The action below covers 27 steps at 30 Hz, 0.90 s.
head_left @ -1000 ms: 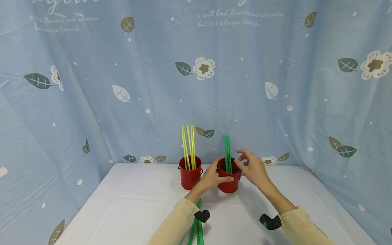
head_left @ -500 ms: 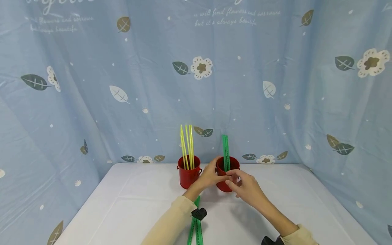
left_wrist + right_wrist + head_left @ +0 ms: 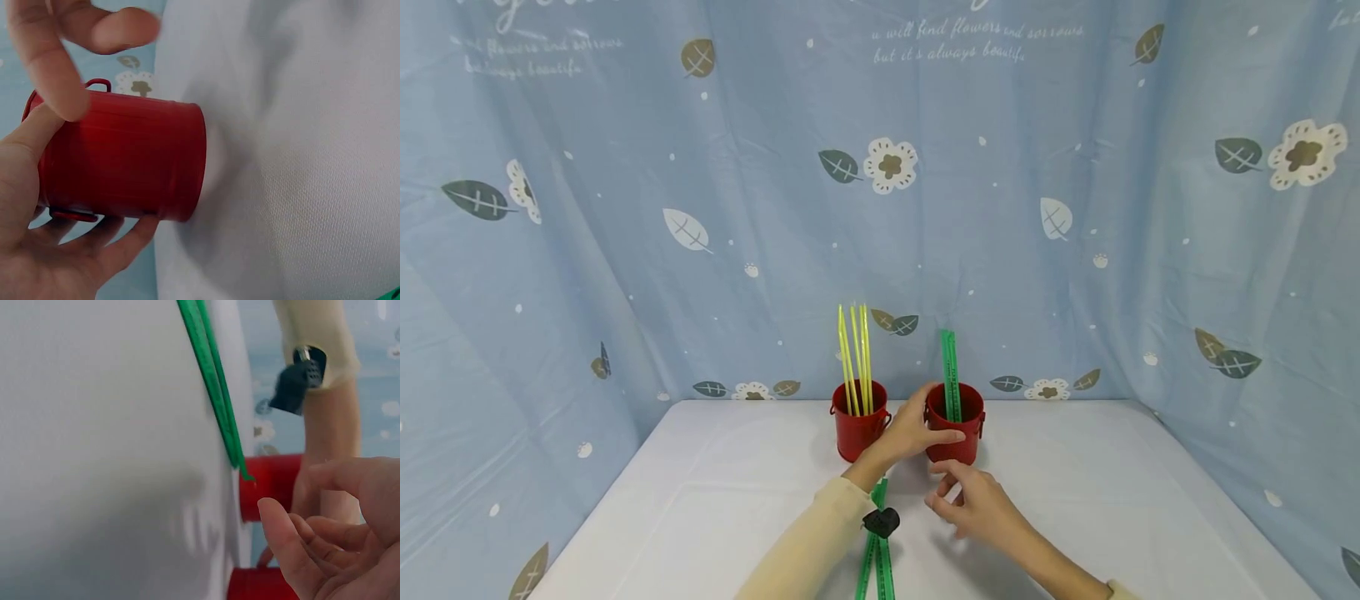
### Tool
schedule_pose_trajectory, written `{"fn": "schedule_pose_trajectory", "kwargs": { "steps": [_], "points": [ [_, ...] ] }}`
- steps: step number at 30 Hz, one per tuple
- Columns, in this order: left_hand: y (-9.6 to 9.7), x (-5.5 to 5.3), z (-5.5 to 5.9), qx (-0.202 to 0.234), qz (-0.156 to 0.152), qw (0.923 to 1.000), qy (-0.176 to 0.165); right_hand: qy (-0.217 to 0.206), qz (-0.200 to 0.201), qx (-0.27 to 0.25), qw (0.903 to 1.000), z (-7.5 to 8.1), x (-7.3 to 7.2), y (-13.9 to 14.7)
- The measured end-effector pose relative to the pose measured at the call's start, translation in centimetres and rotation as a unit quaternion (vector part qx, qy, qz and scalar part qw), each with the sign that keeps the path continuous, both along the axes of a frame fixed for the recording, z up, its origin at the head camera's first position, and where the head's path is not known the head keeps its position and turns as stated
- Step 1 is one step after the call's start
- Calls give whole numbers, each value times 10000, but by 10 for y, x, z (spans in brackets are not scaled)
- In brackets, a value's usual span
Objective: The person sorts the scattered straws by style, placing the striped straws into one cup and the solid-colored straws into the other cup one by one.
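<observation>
Red rightmost bucket (image 3: 971, 422) near table's back edge (image 3: 1075, 408), open room rightward

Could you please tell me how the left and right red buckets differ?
The left bucket holds slim yellow sticks, whereas the right bucket holds broader green strips with dark markings. The left hand grips the right bucket, while no hand grips the left bucket. Both are red, stand upright on the white table and have contents rising above the rim.
</observation>
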<state>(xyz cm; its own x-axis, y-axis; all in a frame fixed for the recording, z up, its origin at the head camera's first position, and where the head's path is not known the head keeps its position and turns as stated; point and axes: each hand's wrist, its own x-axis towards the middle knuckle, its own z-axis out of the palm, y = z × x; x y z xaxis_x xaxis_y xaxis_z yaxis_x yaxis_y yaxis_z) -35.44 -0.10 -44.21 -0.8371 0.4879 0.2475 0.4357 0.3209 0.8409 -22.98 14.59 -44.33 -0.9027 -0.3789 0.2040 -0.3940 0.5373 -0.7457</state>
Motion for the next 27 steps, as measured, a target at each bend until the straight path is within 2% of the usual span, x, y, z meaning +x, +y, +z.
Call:
{"fn": "schedule_pose_trajectory", "kwargs": {
  "steps": [4,11,19,22,27],
  "points": [
    [-1,0,0,37,-58,10000,-57,-413,156,86,9990,-3,5,-7],
    [-2,-1,0,-53,24,9999,-128,-1141,373,123,9927,-7,20,-27],
    [-2,-4,0,-70,-78,9999,-6,-1872,303,92,9818,-18,31,-49],
    [-2,-5,0,-70,-128,9999,4,-1890,198,201,9816,-22,30,-56],
    [-2,-4,0,-90,-128,9999,-9,-1620,42,458,9857,-27,30,-62]
  ]
}}
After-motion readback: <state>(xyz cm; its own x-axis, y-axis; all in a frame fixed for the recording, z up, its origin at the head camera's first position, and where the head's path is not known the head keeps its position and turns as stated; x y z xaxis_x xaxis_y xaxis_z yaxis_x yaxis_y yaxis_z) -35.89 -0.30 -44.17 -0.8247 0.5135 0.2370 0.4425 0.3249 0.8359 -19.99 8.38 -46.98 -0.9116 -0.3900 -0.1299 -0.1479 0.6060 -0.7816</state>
